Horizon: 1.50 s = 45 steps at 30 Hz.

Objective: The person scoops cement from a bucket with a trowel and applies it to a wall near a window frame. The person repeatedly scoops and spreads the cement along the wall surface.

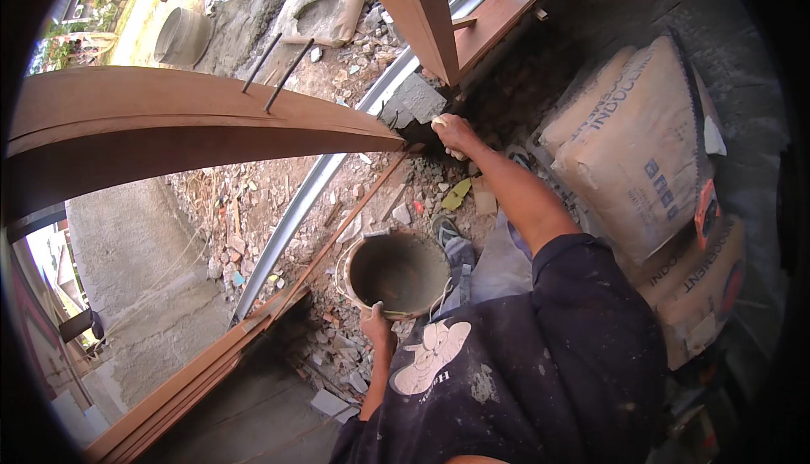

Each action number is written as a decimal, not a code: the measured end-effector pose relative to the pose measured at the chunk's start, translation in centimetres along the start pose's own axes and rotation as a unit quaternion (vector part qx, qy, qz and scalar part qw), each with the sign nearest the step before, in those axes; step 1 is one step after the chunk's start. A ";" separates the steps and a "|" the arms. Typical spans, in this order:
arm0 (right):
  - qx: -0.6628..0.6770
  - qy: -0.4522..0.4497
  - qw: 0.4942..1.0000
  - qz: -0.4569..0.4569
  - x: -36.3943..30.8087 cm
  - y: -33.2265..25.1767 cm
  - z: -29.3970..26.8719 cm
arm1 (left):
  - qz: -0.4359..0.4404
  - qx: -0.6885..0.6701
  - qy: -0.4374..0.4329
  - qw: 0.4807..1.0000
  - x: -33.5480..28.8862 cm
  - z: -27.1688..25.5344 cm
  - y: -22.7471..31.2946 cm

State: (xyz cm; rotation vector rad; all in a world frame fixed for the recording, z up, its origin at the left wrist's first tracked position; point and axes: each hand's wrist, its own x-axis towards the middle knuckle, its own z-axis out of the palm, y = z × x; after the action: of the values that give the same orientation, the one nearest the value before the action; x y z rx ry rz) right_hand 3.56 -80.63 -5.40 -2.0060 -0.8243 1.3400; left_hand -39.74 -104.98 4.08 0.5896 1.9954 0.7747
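Observation:
My left hand [375,322] grips the near rim of a dark bucket [344,277], which is tilted toward me with some grey residue inside. My right arm reaches forward, and my right hand [456,136] is closed on the pale handle of what looks like a trowel; its dark blade is hard to make out in the shadow. Just beyond that hand sits a grey block [415,99] with rough mortar, between the ends of a wooden beam [211,114] and a wooden post [415,17].
Paper cement bags [633,152] are stacked at the right. A metal channel [295,219] and a thin wooden strip [354,215] cross the rubble [253,202]. Two metal rods [289,74] stick out of the beam. Farther off are a round tub [181,38] and an opened sack [321,17].

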 end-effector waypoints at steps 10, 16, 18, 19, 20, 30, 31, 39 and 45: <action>0.098 0.077 0.992 0.006 -4.7 5.6 2.5 | -0.032 0.140 -0.007 0.990 0.1 0.2 0.9; 0.171 -0.002 0.985 -0.001 -5.2 4.3 3.5 | -0.057 0.017 -0.003 0.998 -0.3 0.4 0.6; 0.079 0.012 0.996 -0.032 -6.1 5.8 4.0 | -0.078 0.040 0.023 0.996 1.9 -0.2 -1.6; 0.048 0.013 0.998 -0.027 -7.2 6.6 4.0 | -0.056 0.060 0.012 0.997 1.8 -0.3 -1.3; 0.016 0.015 1.000 -0.020 -8.4 7.4 3.9 | -0.034 0.082 0.000 0.996 1.8 -0.4 -1.0; -0.123 -0.016 0.987 -0.104 -27.3 4.1 -3.9 | 0.105 0.202 -0.074 0.971 3.5 7.8 5.3; -0.192 -0.056 0.974 -0.105 -27.9 3.0 -4.8 | 0.118 0.219 -0.088 0.965 3.6 9.3 6.0; -0.347 0.042 0.930 -0.116 -25.1 -1.1 -5.2 | 0.328 0.218 -0.234 0.889 -6.9 18.8 17.7; -0.428 -0.013 0.886 -0.179 -26.8 -1.6 -5.0 | 0.383 0.192 -0.303 0.851 -8.7 21.1 21.8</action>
State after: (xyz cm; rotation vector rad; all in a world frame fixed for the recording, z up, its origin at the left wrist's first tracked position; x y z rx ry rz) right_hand -0.16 -100.54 12.84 -2.2608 -1.9438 0.8395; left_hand -14.90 -89.47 15.95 1.7039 1.2802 0.5166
